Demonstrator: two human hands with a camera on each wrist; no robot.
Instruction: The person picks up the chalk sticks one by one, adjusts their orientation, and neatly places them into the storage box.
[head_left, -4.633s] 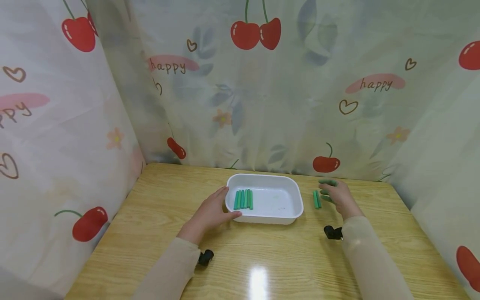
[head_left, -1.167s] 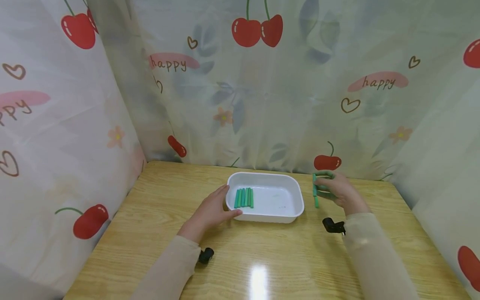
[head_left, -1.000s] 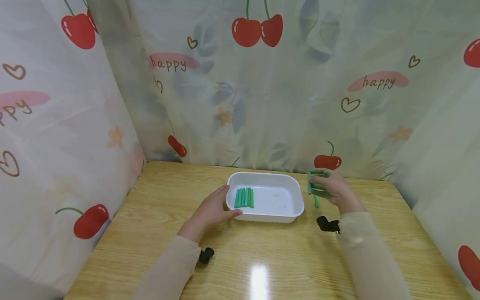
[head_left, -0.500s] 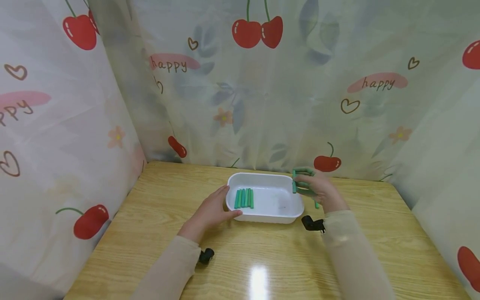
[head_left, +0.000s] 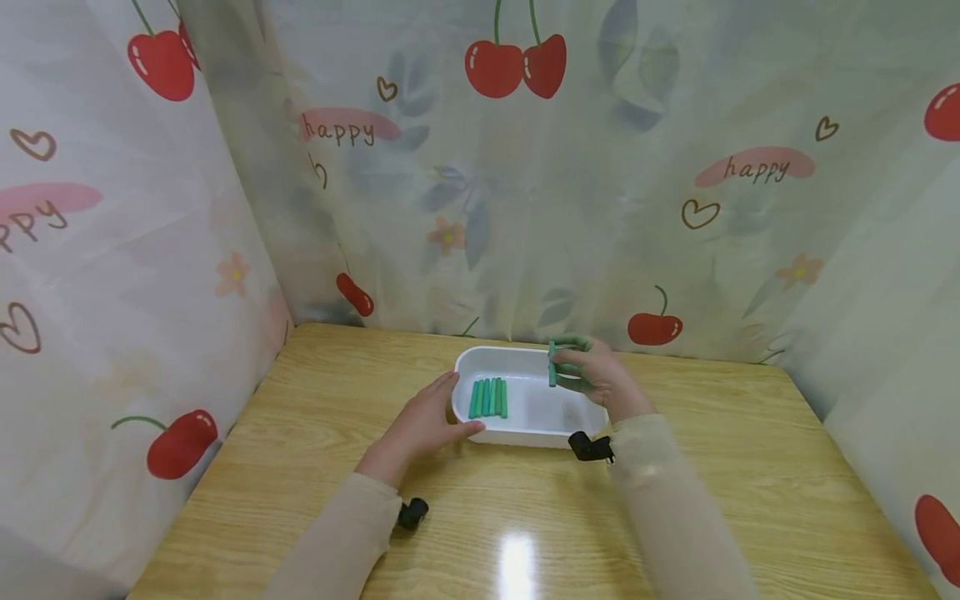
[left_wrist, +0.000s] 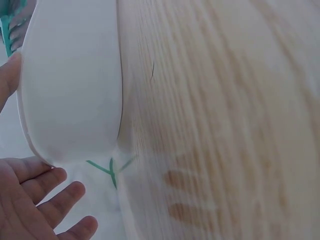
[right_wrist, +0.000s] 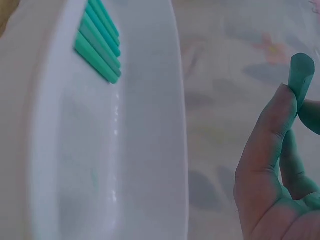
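Note:
In the head view a white rectangular tray (head_left: pixel 517 436) lies on the table, with a row of several green chalk sticks (head_left: pixel 487 398) side by side in its left part. My left hand (head_left: pixel 420 425) holds the tray's left end, thumb at the near rim and index finger at the side; the other fingers spread loosely in the left wrist view. Over the tray's right part, my right hand (head_left: pixel 600 373) pinches one green chalk stick (right_wrist: pixel 301 72) between thumb and fingers. Green dust coats its fingers (right_wrist: pixel 292 165). The chalk stick on the table right of the tray is hidden behind the right arm.
A wooden table (head_left: pixel 315 467) carries the tray. Behind and at both sides hangs a cherry-printed curtain (head_left: pixel 517 208). Small black cameras sit at the left wrist (head_left: pixel 412 512) and right wrist (head_left: pixel 590 447); the right one overlaps the tray's near right corner.
My right hand took one of the two chalk sticks lying right of the tray, lifted it and carried it left over the tray. The left hand stayed on the tray.

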